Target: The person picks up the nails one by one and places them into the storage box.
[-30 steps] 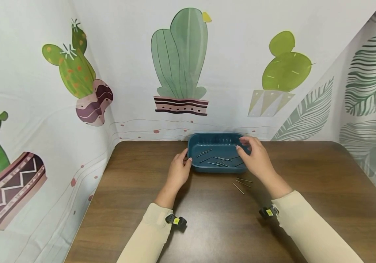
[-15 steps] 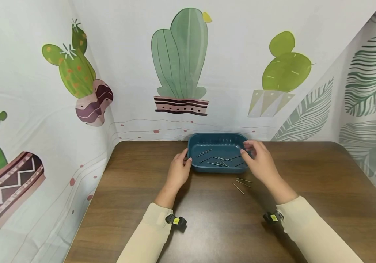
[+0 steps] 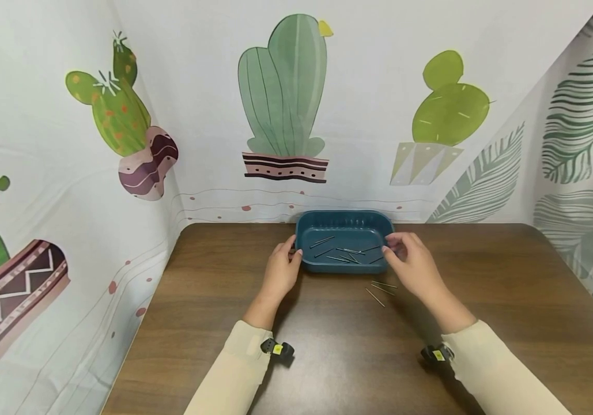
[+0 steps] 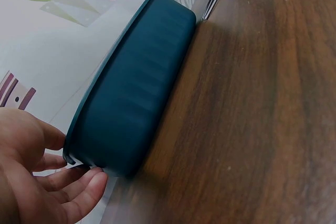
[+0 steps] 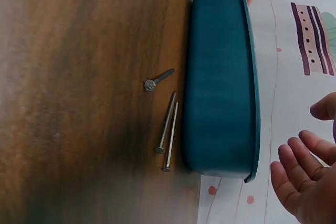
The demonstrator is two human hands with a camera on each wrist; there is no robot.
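A dark teal plastic tray (image 3: 345, 267) stands against the wall at the back of the table, with several metal nails (image 3: 350, 251) scattered on its floor. My left hand (image 3: 280, 268) holds its left end; in the left wrist view, the fingers of this hand (image 4: 47, 177) meet the rim and end wall. At the opposite end my right hand (image 3: 412, 262) is half spread and holds nothing. The right wrist view shows a small gap between these fingers (image 5: 294, 169) and the tray's rim. Three loose nails (image 5: 170, 135) lie on the table along the tray's front wall.
The brown wood-grain table (image 3: 337, 357) reaches back to a white cloth wall (image 3: 369, 104) printed with cacti and leaves. A black wrist camera (image 3: 278, 349) is strapped to the left wrist, another camera (image 3: 436, 355) to the right.
My right hand has drawn back from over the tray's right end, moving to the right and slightly toward me. The left hand, the tray and the loose nails have stayed in place.
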